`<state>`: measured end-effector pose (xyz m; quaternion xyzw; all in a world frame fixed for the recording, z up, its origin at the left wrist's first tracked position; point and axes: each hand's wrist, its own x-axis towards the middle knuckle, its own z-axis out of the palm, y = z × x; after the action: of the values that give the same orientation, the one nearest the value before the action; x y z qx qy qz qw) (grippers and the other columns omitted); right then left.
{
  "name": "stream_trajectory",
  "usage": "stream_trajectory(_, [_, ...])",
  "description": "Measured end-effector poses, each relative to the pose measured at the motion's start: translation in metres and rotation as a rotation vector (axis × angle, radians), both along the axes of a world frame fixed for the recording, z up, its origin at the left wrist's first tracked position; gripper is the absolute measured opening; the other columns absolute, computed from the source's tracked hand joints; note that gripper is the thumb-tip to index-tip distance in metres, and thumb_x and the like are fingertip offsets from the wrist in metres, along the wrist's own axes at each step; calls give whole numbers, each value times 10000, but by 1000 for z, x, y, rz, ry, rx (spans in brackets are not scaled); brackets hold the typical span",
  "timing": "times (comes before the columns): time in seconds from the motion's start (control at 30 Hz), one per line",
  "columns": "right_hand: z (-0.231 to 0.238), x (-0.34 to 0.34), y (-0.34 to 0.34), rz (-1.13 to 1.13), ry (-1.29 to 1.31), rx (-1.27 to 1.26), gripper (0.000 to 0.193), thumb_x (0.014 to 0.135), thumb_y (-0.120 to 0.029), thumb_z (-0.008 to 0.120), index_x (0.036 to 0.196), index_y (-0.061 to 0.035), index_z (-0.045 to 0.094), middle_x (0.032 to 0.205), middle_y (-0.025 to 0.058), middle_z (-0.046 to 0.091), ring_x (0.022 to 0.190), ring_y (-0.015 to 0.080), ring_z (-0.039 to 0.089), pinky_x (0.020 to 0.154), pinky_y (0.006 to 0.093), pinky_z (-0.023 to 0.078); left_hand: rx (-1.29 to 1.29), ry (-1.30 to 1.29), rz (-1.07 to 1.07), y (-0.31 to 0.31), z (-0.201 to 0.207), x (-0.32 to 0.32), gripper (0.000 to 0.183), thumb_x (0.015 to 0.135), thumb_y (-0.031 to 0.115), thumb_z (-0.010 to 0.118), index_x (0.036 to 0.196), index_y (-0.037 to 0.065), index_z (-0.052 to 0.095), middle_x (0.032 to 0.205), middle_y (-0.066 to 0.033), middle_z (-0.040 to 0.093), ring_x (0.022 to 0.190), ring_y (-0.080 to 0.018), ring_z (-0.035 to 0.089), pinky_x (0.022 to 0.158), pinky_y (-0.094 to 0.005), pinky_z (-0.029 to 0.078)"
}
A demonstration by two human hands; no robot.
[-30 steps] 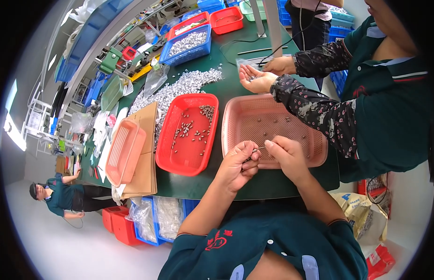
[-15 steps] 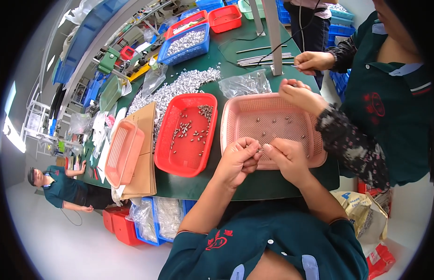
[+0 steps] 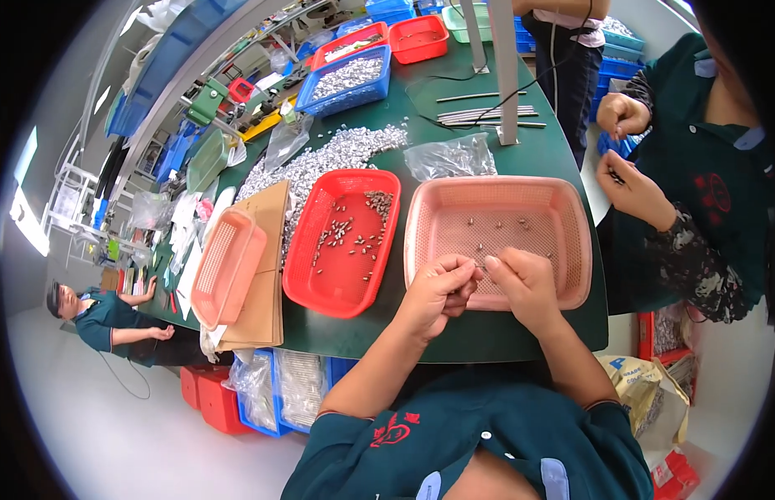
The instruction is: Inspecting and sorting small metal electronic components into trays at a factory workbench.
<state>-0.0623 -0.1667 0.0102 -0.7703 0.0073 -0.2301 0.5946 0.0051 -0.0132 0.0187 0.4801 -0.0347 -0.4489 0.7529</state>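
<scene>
Your pale pink plastic mesh basket [image 3: 571,218] holds only a few small metal pieces, while the red plastic mesh basket [image 3: 308,279] beside it on the green desk [image 3: 487,333] holds many more, so most of the work looks undone. Your left hand [image 3: 437,292] and right hand [image 3: 525,279] meet over the pink basket's near edge, each grip pinched closed on something too small to make out.

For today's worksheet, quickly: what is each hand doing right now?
Left hand: fingers pinched shut over the pink tray; what it holds cannot be told.
Right hand: same pinch, contents too small to tell.
</scene>
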Motion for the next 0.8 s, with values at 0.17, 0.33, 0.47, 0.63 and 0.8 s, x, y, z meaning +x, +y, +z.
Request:
stream_trajectory(0.17, [5, -10, -3, -59, 78, 371, 268, 860, -92, 550, 613, -4, 495, 568, -26, 446, 543, 37, 389, 478, 217, 309, 109, 19, 146, 7, 4, 0, 129, 838, 169, 559, 773, 60, 538, 579, 26, 455, 407, -29, 294, 377, -183, 195])
stream_trajectory(0.33, [3, -12, -5, 1, 86, 428, 254, 873, -91, 531, 632, -16, 502, 587, -41, 435, 553, 25, 365, 488, 199, 292, -7, 126, 460, 62, -1, 50, 404, 907, 432, 452, 802, 48, 515, 604, -11, 436, 412, -43, 285, 368, -177, 225])
stream_trajectory(0.47, [2, -13, 0, 16, 75, 448, 259, 874, -93, 530, 629, -16, 498, 580, -46, 426, 547, 24, 357, 481, 200, 283, 45, 59, 440, 74, 5, 62, 495, 947, 450, 315, 888, 10, 535, 638, -37, 476, 438, -68, 314, 372, -184, 238])
stream_trajectory(0.63, [-1, -13, 3, 68, 135, 433, 250, 865, -111, 547, 638, -10, 519, 568, -53, 419, 534, 23, 350, 470, 204, 281, -45, 123, 228, 44, 14, 39, 358, 932, 241, 360, 1106, -35, 507, 784, -61, 507, 532, -69, 348, 433, -170, 281])
stream_trajectory(0.8, [-4, -14, 1, 45, 150, 398, 233, 865, -119, 549, 664, -1, 540, 570, -34, 445, 541, 27, 379, 473, 208, 297, -127, 167, 47, 14, 15, 17, 235, 896, 89, 443, 1111, -1, 478, 776, -58, 509, 535, -66, 343, 436, -167, 279])
